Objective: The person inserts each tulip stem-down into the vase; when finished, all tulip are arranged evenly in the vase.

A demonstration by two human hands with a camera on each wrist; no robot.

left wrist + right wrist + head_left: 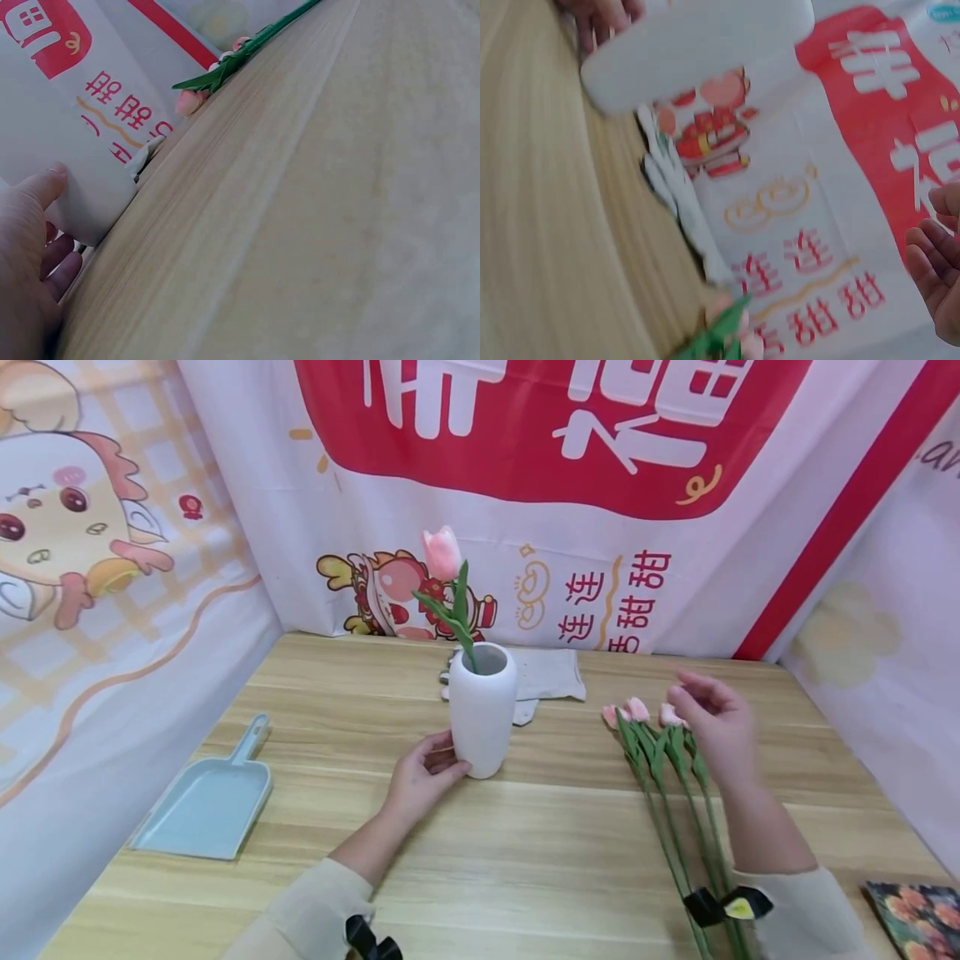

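Even light, dimmer wrist views

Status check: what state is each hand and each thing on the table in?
White vase: upright, open at top.
Single tulip: standing in the vase, tilted.
Left hand: gripping the vase low.
Right hand: empty, fingers loosely curled.
Loose tulips: lying down.
Gloves: lying behind the vase, partly hidden.
Dustpan: lying flat, bare.
Floral-print item: partly out of frame.

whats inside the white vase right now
One pink tulip stands in the white vase, its bloom and green leaves above the rim. The lower stem and the vase's bottom are hidden by its wall.
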